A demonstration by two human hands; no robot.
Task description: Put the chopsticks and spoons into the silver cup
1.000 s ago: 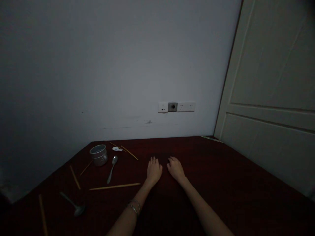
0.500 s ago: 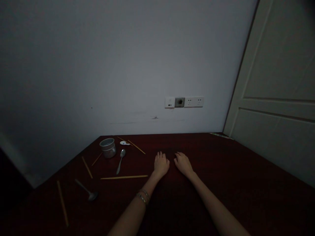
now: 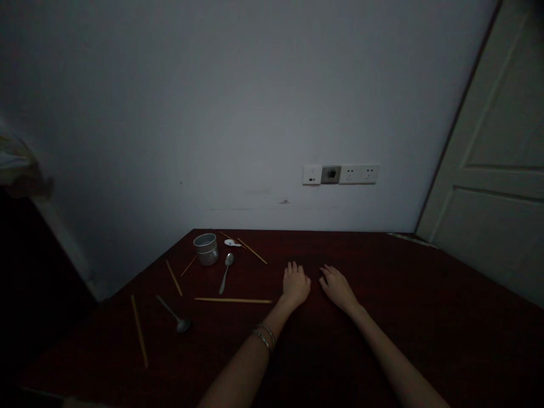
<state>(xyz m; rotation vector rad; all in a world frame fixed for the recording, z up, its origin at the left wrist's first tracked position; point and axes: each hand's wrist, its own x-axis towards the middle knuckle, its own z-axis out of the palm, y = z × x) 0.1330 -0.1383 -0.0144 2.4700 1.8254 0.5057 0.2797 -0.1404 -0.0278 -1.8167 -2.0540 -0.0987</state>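
My left hand [image 3: 296, 285] lies palm down on the dark red table [image 3: 361, 351], fingers spread and holding nothing; bracelets circle its wrist. Close by on the right, my right hand [image 3: 339, 287] also lies flat with its fingers apart. A wooden chopstick [image 3: 233, 300] points toward my left hand from the left. Beyond it are a metal spoon [image 3: 226, 273], a white soup spoon [image 3: 232, 243] with a blue mark and a silver metal pot [image 3: 206, 250]. A metal ladle [image 3: 173, 314] rests farther left.
Several more chopsticks lie scattered, one at the left [image 3: 139, 331] and one behind [image 3: 252, 251]. A wall with sockets [image 3: 358, 174] backs the table, and a pale door [image 3: 501, 187] stands at the right. A flat strip [image 3: 411, 240] lies along the far right edge.
The camera view has turned left, so everything appears shifted right, and a blurred pale object shows at the far left edge. Both hands stay resting on the table.
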